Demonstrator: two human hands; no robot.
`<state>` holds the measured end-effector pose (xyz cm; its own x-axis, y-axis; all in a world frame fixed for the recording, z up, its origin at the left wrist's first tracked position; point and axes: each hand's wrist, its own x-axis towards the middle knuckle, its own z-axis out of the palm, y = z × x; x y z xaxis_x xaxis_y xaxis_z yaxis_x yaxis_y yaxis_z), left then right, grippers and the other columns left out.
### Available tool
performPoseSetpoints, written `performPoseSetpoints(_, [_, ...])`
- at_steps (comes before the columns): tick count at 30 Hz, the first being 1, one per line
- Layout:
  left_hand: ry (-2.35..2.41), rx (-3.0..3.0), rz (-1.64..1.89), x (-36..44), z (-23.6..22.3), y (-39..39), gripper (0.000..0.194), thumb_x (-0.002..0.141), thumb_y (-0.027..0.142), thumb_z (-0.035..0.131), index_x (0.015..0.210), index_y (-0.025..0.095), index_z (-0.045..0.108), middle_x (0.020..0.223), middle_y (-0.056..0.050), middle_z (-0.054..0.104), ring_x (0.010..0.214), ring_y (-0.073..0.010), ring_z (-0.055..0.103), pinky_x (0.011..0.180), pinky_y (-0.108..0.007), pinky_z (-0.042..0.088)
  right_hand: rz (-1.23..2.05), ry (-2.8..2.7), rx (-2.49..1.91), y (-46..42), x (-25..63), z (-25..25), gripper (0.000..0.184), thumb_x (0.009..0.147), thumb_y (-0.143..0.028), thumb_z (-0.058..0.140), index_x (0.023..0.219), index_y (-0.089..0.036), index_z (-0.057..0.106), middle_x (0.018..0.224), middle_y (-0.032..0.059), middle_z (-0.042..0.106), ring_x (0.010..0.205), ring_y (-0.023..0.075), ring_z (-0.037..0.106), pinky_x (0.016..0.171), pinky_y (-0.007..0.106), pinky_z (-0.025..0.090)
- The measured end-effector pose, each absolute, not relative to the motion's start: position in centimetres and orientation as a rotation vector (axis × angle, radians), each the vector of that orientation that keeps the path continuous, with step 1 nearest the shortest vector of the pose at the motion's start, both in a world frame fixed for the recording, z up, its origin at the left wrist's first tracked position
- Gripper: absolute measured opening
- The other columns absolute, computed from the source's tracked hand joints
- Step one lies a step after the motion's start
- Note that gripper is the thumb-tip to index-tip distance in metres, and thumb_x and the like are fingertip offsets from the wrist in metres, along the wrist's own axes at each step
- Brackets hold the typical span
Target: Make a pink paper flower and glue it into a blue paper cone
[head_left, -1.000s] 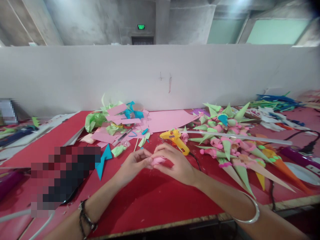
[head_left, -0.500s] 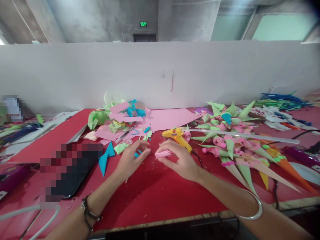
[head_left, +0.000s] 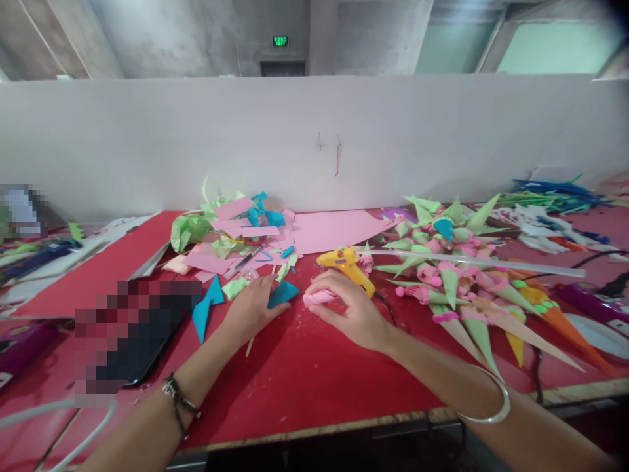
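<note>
The right hand [head_left: 354, 309] has the pink roll [head_left: 318, 298] pinched roughly sideways just nearside of the yellow glue gun [head_left: 340, 258], and the blue piece [head_left: 284, 295] sits left of the gun, right at the left hand [head_left: 249, 305], can't tell if gripped.

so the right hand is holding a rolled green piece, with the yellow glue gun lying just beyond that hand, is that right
Not quite: the rolled piece in the right hand is pink, not green, as the head view shows. The yellow glue gun does lie just beyond that hand.
</note>
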<state>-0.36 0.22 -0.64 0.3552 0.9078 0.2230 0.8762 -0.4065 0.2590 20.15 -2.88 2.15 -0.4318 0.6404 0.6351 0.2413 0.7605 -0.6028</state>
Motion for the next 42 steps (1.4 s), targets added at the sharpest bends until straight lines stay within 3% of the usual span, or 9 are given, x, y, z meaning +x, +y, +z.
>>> performPoseSetpoints(5, [1.642,2.554,0.441,0.0,-0.1,0.1,0.042,0.078,0.033,0.046,0.115,0.012,0.043,0.106,-0.016,0.056,0.097,-0.0271,0.053,0.08,-0.038,0.04,0.534,-2.009,-0.672,-2.8,20.2,2.2,0.008,0.079,-0.021,0.051,0.087,-0.019,0.053,0.085,0.004,0.057,0.082,0.0141,0.053,0.076,0.03,0.043])
performPoseSetpoints(13, [1.577,2.604,0.366,0.1,0.2,-0.2,0.022,0.081,0.026,0.04,0.098,0.017,0.052,0.092,-0.011,0.061,0.084,-0.0219,0.057,0.072,-0.031,0.042,0.537,-1.932,-0.693,-3.0,20.0,2.3,0.008,0.079,-0.024,0.051,0.086,-0.02,0.054,0.085,0.0036,0.057,0.082,0.0149,0.054,0.075,0.031,0.043])
performPoseSetpoints(18, [1.659,2.467,0.604,0.4,0.2,-0.5,0.024,0.083,0.024,0.032,0.101,0.014,0.045,0.078,-0.009,0.059,0.072,-0.0209,0.057,0.064,-0.03,0.041,0.518,-1.876,-0.721,-3.0,20.2,2.4,0.009,0.078,-0.022,0.053,0.087,-0.021,0.054,0.085,0.0033,0.058,0.082,0.0151,0.053,0.074,0.03,0.043])
performPoseSetpoints(21, [1.581,2.415,0.733,0.6,0.4,-0.9,0.026,0.083,0.031,0.035,0.1,0.014,0.042,0.075,-0.005,0.056,0.067,-0.0184,0.055,0.059,-0.028,0.04,0.508,-1.833,-0.73,-2.9,20.2,2.4,0.008,0.078,-0.022,0.054,0.086,-0.02,0.054,0.085,0.0028,0.058,0.083,0.0145,0.053,0.075,0.029,0.042])
performPoseSetpoints(25, [1.497,2.494,0.823,0.8,0.6,-1.4,0.034,0.08,0.034,0.043,0.108,0.015,0.039,0.078,-0.004,0.055,0.071,-0.0179,0.054,0.062,-0.027,0.04,0.547,-1.805,-0.734,-2.8,20.3,2.4,0.01,0.08,-0.023,0.051,0.089,-0.02,0.052,0.087,0.0034,0.056,0.085,0.0146,0.053,0.076,0.029,0.043])
performPoseSetpoints(30, [1.359,2.637,0.811,0.9,1.1,-2.0,0.027,0.082,0.029,0.041,0.106,0.017,0.043,0.093,-0.008,0.058,0.084,-0.0197,0.055,0.071,-0.029,0.041,0.557,-1.809,-0.71,-2.9,20.2,2.3,0.01,0.08,-0.022,0.05,0.09,-0.019,0.051,0.087,0.0036,0.055,0.085,0.0144,0.053,0.076,0.028,0.043])
performPoseSetpoints(42, [1.215,2.771,0.895,1.5,0.9,-2.6,0.026,0.081,0.022,0.044,0.105,0.016,0.041,0.093,-0.007,0.058,0.082,-0.0163,0.057,0.069,-0.026,0.045,0.505,-1.941,-0.742,-3.1,20.1,1.9,0.013,0.081,-0.021,0.046,0.094,-0.02,0.046,0.09,0.0047,0.052,0.089,0.0169,0.05,0.08,0.033,0.041])
